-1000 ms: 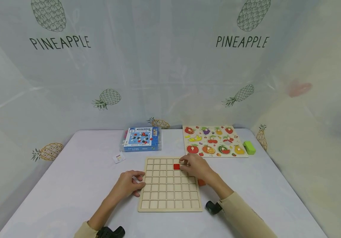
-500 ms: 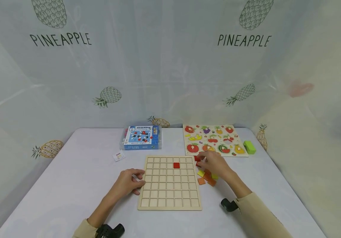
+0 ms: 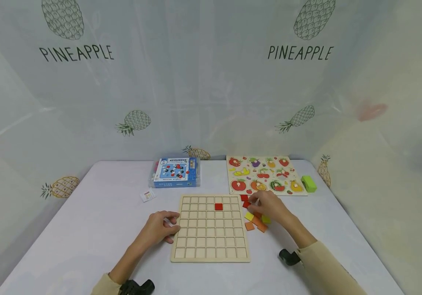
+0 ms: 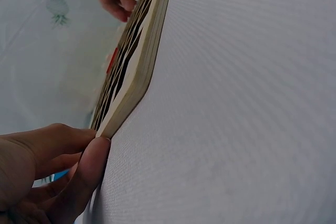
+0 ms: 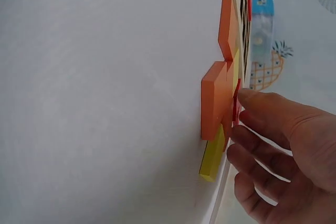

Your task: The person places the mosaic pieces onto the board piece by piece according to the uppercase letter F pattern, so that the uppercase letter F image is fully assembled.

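A pale wooden grid board (image 3: 211,232) lies flat on the table, with one red square tile (image 3: 218,207) in an upper cell. My left hand (image 3: 156,228) touches its left edge with forefinger and thumb, set apart along that edge. The left wrist view shows both fingertips at the board's rim. Right of the board, my right hand (image 3: 271,205) pinches a red tile (image 3: 246,205) between thumb and forefinger. Another red tile (image 3: 244,197) lies just behind it. Yellow tiles (image 3: 249,216) and orange tiles (image 5: 214,100) lie beside and partly under the right hand.
A fruit puzzle board (image 3: 266,176) lies behind the tiles, with a green block (image 3: 308,184) at its right. A blue picture box (image 3: 175,173) stands at the back left, near a small white card (image 3: 147,196). A pineapple-print curtain (image 3: 211,82) hangs behind the table.
My right hand has moved from beside the red tile in the grid to the loose tiles at the right, leaving that tile in its cell. The left hand stays at the board's edge.
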{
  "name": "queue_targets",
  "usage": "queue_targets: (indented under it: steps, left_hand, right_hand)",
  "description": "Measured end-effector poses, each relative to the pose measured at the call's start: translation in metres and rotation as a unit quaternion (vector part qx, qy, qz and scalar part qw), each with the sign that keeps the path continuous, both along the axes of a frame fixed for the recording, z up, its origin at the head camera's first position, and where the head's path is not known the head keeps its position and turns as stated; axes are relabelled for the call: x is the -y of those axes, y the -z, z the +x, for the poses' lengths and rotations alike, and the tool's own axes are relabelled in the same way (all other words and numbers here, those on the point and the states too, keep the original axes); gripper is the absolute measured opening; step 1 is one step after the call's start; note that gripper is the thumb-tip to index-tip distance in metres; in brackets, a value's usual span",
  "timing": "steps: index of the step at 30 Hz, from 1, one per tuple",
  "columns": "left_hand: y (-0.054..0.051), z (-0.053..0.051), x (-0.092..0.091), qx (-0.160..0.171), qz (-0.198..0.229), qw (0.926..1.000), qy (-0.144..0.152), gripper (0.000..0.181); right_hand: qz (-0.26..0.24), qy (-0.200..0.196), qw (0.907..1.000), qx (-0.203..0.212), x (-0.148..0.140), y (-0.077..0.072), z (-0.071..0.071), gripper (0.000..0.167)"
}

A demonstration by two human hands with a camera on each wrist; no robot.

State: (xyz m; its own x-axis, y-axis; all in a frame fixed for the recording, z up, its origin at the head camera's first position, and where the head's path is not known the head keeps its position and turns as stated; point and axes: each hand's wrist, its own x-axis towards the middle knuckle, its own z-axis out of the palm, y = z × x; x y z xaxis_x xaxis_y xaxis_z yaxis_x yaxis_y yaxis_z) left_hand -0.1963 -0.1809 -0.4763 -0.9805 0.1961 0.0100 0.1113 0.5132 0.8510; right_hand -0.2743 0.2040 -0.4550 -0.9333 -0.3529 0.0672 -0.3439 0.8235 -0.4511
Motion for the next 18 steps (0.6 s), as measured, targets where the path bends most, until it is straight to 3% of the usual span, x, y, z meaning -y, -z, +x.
queue_targets:
  steps: [7,18]
  left_hand:
    - [0.0050,-0.0003,0.0003,-0.002,-0.008,1.0000,-0.003,0.039]
    - [0.0033,-0.0012,0.0012,-0.003,-0.008,1.0000,-0.001,0.039]
  right_hand:
    - [-0.001,-0.008,1.0000,-0.004,-0.0002,0.0056,-0.0007,0.024]
    - [0.003,-0.009,0.9999,-0.007,0.0022,0.0040,-0.0028,0.019]
